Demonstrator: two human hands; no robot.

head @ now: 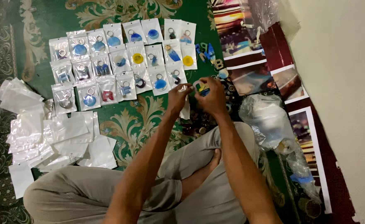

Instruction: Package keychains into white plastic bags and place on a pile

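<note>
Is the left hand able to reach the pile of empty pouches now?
Probably yes: the pouches lie uncovered on the carpet beside the left knee, but the left hand holds a small pouch.

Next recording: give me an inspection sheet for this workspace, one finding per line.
Surface: green patterned carpet.
Job's things: round keychain held between both hands; small clear pouch hangs at the left hand.
Clutter: rows of bagged keychains; heap of empty pouches; loose letter charms; crumpled plastic bags.
Grippers: left hand and right hand both pinch the keychain.
Cables: nothing seen.
Surroundings: printed sheets, pale wall.
</note>
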